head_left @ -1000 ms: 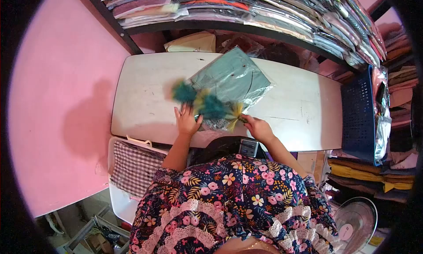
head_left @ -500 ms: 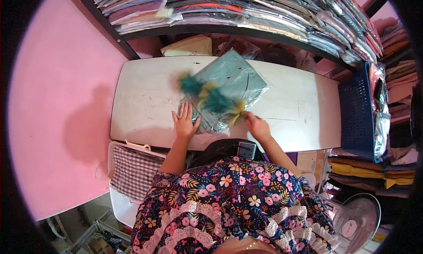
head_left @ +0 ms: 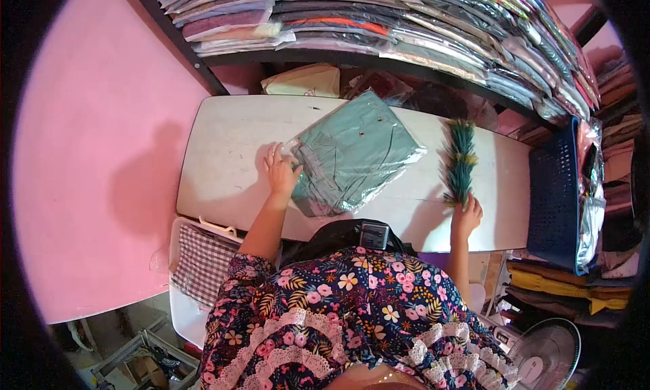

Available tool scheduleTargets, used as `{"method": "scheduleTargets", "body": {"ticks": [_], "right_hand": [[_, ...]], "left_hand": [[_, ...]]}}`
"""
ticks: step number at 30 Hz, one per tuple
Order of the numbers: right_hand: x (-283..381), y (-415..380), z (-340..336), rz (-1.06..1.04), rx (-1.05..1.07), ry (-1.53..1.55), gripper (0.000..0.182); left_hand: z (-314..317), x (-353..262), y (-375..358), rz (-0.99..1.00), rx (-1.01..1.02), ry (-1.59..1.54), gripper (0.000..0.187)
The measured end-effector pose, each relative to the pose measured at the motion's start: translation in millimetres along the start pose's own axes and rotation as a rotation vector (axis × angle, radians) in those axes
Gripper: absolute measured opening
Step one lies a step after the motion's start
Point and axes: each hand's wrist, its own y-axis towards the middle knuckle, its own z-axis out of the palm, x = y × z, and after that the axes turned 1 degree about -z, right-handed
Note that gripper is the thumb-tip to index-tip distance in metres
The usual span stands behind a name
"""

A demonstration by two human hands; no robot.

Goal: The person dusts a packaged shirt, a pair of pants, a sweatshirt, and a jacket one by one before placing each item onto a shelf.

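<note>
Feather duster (head_left: 460, 161) has moved off the bagged green garment (head_left: 353, 151) to the table's (head_left: 223, 153) right part, gripped at its handle by the closed right hand (head_left: 466, 214). Left hand (head_left: 281, 171), fingers spread flat, presses the bag's left edge at table centre.

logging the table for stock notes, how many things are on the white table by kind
Bagged green garment, under the left hand: 1
Green and yellow feather duster, held by the right hand: 1
Total on the white table: 2
</note>
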Motion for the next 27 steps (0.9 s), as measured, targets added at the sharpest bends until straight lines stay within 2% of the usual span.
{"method": "scheduleTargets", "body": {"ticks": [1,2,3,4,5,7,8,10,11,12,13,14,15,16,17,18,19,20,21,22,23,25,27], "right_hand": [[9,13,2,0.003,-0.004,0.000,0.039],[23,29,9,-0.052,0.059,0.200,0.040],[41,46,16,-0.107,0.123,0.399,0.041],[59,59,25,-0.125,0.164,0.473,0.040],[80,72,37,-0.144,0.207,0.548,0.039],[120,97,60,-0.164,0.312,0.718,0.037],[137,109,77,-0.210,0.313,0.713,0.037],[172,130,112,-0.245,0.334,0.690,0.038],[188,141,124,-0.235,0.357,0.671,0.040],[205,147,104,-0.251,0.328,0.689,0.040],[217,159,104,-0.152,0.432,0.642,0.044],[226,167,113,-0.048,0.561,0.592,0.048],[229,172,123,-0.046,0.573,0.598,0.048],[230,176,132,-0.154,0.628,0.590,0.051],[230,181,140,-0.263,0.681,0.582,0.053],[230,186,141,-0.323,0.704,0.618,0.055],[228,181,105,-0.338,0.686,0.622,0.055],[224,185,105,-0.315,0.797,0.696,0.056],[221,189,96,-0.290,0.913,0.769,0.057],[217,191,85,-0.289,0.913,0.761,0.057],[212,191,74,-0.275,0.956,0.847,0.053],[201,190,62,-0.256,1.005,0.927,0.050],[184,184,32,-0.207,1.002,1.324,0.044]], "left_hand": [[3,1,6,-0.003,-0.076,0.065,0.061],[6,3,11,0.002,-0.079,0.065,0.061],[7,6,15,-0.100,-0.009,-0.049,0.070],[9,5,19,-0.204,0.062,-0.162,0.079],[5,1,21,-0.202,0.060,-0.160,0.079],[-9,-10,25,-0.349,0.240,-0.026,0.092],[-12,-11,28,-0.348,0.237,-0.019,0.092],[-16,-11,34,-0.468,0.413,-0.060,0.078],[-11,-4,36,-0.468,0.407,-0.051,0.078],[-21,9,22,-0.362,0.427,-0.136,0.068],[-20,12,24,-0.250,0.469,-0.217,0.058],[-13,15,26,-0.257,0.473,-0.208,0.058],[-12,13,25,-0.276,0.462,-0.288,0.049],[-12,11,24,-0.295,0.450,-0.367,0.040],[-12,9,20,-0.305,0.456,-0.359,0.040],[-11,8,16,-0.310,0.383,-0.474,0.034],[-36,4,-6,-0.299,0.280,-0.601,0.027],[-33,5,-5,-0.302,0.284,-0.604,0.027],[-30,6,-4,-0.309,0.285,-0.765,0.026],[-31,5,-4,-0.307,0.281,-0.930,0.024],[-33,5,-1,-0.311,0.285,-0.934,0.024],[-48,-4,8,-0.177,0.152,-0.934,0.022],[-83,-7,8,-0.143,0.068,-0.695,0.025]]}}
